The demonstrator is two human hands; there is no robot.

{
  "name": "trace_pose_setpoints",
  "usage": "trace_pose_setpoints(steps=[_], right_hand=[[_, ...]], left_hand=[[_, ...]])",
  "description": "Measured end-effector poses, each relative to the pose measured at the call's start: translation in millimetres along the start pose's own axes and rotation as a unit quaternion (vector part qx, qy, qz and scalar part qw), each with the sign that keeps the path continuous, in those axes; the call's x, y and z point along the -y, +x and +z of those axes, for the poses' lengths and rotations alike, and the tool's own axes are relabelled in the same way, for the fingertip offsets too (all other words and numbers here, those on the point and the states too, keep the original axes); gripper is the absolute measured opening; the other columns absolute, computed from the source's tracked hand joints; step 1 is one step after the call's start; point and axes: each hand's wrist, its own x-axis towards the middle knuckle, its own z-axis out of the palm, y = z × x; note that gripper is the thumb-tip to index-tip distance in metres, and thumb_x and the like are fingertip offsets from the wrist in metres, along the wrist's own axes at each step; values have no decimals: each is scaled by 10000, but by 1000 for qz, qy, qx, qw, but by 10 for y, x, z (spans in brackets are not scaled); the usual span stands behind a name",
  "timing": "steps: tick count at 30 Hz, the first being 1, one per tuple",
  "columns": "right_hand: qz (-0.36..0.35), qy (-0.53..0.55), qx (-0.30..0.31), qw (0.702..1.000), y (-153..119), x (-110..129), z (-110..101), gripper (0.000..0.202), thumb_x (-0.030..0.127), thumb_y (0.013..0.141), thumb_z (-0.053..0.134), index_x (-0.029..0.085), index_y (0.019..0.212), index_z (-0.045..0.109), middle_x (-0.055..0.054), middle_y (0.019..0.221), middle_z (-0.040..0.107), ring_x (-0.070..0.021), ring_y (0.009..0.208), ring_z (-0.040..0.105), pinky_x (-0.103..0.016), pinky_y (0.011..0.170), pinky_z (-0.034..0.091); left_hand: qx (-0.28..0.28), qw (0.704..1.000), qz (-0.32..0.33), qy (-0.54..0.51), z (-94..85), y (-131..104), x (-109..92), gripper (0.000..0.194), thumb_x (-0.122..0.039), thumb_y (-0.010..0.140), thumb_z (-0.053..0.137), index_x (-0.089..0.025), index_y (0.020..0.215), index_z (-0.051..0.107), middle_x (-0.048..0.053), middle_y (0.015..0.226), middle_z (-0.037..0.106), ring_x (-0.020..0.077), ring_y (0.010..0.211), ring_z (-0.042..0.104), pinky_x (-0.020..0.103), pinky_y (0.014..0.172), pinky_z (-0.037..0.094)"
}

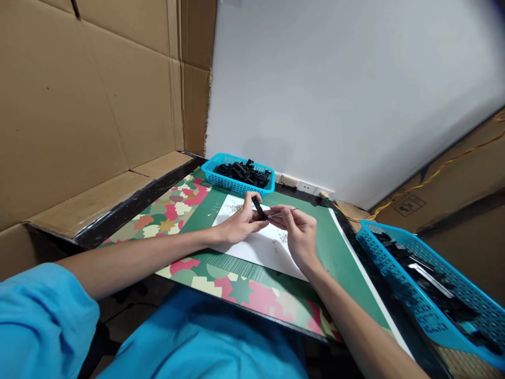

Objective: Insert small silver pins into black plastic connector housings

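Only a boxed pictogram (pixel 410 206) on R cardbd (pixel 453 190); txt illegible.

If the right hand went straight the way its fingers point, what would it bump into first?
Probably the small, long, black plastic-looking piece held in the left hand. The right hand looks very close to it, though depth is hard to judge here.
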Motion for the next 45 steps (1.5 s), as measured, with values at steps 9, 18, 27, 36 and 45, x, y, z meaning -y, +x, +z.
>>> trace_pose_setpoints(steps=[9, 18, 27, 36, 45], right_hand=[[0, -16, -4, 1000, -18, 8, 62, 377, 550, 999, 713, 191, 982, 827, -119, 1107, 819, -301, 1009, 813, -494, 945, 695], [9, -12, -15, 1000, -41, 16, 104, 389, 552, 1001, 714, 182, 1002, 836, -125, 1089, 824, -293, 985, 815, -492, 954, 689], [16, -25, -18, 999, -40, 26, 129, 443, 605, 980, 708, 180, 969, 831, -123, 1041, 828, -285, 949, 814, -466, 915, 697], [-40, -127, -57, 990, 203, 37, -234, 485, 630, 1041, 572, 182, 962, 743, -94, 849, 775, -227, 754, 750, -360, 748, 628], [-1, -443, 133, 886, 324, -72, -686, 249, 349, 971, 623, 184, 866, 776, -43, 709, 709, -180, 622, 583, -284, 607, 370]], left_hand=[[-20, 999, -11, 40, -11, -29, -12, 481, -345, 1004, 688, -276, 1216, 261, -89, 777, 435, 102, 653, 409, 224, 605, 307], [-18, 999, -12, 49, 5, -40, -17, 460, -304, 1006, 676, -278, 1196, 258, -94, 769, 420, 92, 619, 366, 224, 575, 284], [-25, 999, -13, 34, 29, -28, -23, 490, -339, 997, 706, -285, 1204, 265, -92, 785, 438, 80, 603, 390, 209, 562, 290], [-3, 997, -66, -47, 136, -32, -69, 633, -384, 973, 741, -321, 1372, 254, -88, 763, 549, 81, 552, 465, 192, 537, 348], [-31, 992, -109, -56, 90, 57, -166, 608, -241, 897, 721, -271, 1325, 290, -32, 774, 707, 90, 486, 526, 207, 525, 329]])
